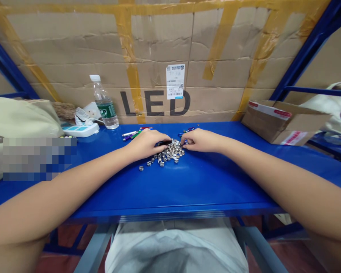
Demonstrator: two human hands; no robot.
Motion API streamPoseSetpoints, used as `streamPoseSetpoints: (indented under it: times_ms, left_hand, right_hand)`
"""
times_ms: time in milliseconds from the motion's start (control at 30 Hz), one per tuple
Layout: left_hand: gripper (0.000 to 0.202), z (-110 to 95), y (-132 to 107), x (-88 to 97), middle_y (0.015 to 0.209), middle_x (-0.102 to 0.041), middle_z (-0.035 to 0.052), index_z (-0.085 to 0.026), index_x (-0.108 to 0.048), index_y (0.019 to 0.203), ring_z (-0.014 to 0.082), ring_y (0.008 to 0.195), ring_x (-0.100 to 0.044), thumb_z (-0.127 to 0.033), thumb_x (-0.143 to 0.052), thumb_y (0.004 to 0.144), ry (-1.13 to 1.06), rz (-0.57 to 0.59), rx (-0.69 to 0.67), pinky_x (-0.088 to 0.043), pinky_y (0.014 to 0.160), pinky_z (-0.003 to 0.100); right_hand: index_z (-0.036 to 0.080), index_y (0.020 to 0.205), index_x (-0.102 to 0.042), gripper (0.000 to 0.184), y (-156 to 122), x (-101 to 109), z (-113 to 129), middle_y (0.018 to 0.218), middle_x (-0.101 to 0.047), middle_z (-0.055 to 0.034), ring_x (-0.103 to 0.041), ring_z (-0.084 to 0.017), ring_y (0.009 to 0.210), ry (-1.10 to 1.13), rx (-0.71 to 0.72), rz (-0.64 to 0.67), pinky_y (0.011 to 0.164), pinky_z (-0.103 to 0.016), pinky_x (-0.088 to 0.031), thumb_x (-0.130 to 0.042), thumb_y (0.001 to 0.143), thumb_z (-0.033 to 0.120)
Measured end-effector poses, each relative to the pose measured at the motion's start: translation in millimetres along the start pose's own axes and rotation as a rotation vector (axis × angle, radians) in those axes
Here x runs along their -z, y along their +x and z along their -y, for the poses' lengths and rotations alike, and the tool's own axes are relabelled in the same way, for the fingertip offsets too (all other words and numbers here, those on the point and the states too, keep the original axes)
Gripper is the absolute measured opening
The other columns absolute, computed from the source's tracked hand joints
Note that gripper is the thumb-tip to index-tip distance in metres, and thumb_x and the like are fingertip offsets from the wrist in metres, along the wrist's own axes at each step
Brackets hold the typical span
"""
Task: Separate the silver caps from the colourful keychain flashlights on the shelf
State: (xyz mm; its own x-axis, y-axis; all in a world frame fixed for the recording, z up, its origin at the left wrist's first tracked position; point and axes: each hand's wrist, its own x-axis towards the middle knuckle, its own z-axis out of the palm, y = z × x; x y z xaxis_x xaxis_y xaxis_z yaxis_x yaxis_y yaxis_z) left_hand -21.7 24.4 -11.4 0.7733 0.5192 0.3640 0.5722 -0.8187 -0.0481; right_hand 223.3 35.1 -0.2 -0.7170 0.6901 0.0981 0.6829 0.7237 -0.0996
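A heap of small shiny metal pieces [170, 151], like little caps or clips, lies on the blue table [170, 185], with a few strays toward the front left. At the heap's left side is my left hand [146, 144], thumb and fingers curled toward each other around something dark that I cannot make out. My right hand [198, 140] reaches the heap's right edge, its fingers bent in a pinch; what they hold, if anything, is too small to name. Behind my left hand lie several coloured metallic tubes [130, 134], and more blue ones [189, 130] lie behind my right hand.
A water bottle [105, 106] stands at the back left beside a white power strip [81, 129]. Further left sits a pale bag [25, 119]. An opened cardboard box [269, 117] rests at the right. A large taped carton [159, 45] forms the back wall between blue posts.
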Motion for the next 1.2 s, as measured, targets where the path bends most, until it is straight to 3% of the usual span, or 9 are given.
streamPoseSetpoints:
  times_ms: [300,500,600,1067,1200]
  left_hand:
    - [0.024,0.5,-0.1,-0.5,0.106,-0.071,0.0034,-0.021,-0.064,0.111,0.0193,0.094,-0.064,-0.030,-0.053,0.091,0.008,0.011,0.004,-0.044,0.082,0.031]
    - [0.023,-0.3,0.3,0.0,0.103,-0.071,0.0024,-0.021,-0.065,0.109,0.0184,0.091,-0.064,-0.029,-0.055,0.090,-0.020,0.003,0.018,-0.044,0.079,0.029]
    - [0.023,-1.0,0.2,-0.2,0.101,-0.072,0.0025,-0.021,-0.065,0.109,0.0185,0.089,-0.064,-0.029,-0.056,0.089,-0.032,-0.011,0.024,-0.044,0.078,0.030]
    - [0.023,-0.8,-0.6,-0.8,0.097,-0.073,0.0017,-0.022,-0.065,0.110,0.0188,0.085,-0.064,-0.029,-0.057,0.089,-0.045,-0.014,0.033,-0.044,0.075,0.029]
    - [0.023,-0.8,-0.2,-0.2,0.099,-0.072,0.0014,-0.021,-0.066,0.109,0.0184,0.086,-0.064,-0.030,-0.057,0.089,-0.043,-0.010,0.036,-0.044,0.075,0.029]
  right_hand:
    - [0.019,0.090,-0.070,0.018,3.3,-5.6,-3.4,0.076,-0.065,-0.0019,-0.051,-0.012,0.063,0.044,0.011,-0.009,0.058,-0.023,-0.033,-0.056,0.080,0.021]
    - [0.017,0.088,-0.068,0.019,2.7,-3.4,0.2,0.059,-0.055,0.0026,-0.047,-0.010,0.055,0.224,-0.014,-0.313,0.057,-0.024,-0.032,-0.059,0.081,0.032]
    - [0.016,0.086,-0.068,0.021,2.3,-4.1,5.7,0.057,-0.054,0.0030,-0.047,-0.010,0.056,0.303,0.039,-0.392,0.057,-0.024,-0.033,-0.061,0.081,0.035]
    - [0.018,0.085,-0.070,0.020,2.2,-6.7,14.2,0.062,-0.057,0.0016,-0.046,-0.010,0.058,0.272,0.085,-0.365,0.058,-0.024,-0.031,-0.062,0.081,0.035]
    - [0.017,0.085,-0.069,0.017,-0.1,0.6,11.2,0.060,-0.054,0.0027,-0.045,-0.010,0.057,0.240,0.067,-0.283,0.057,-0.024,-0.031,-0.062,0.080,0.032]
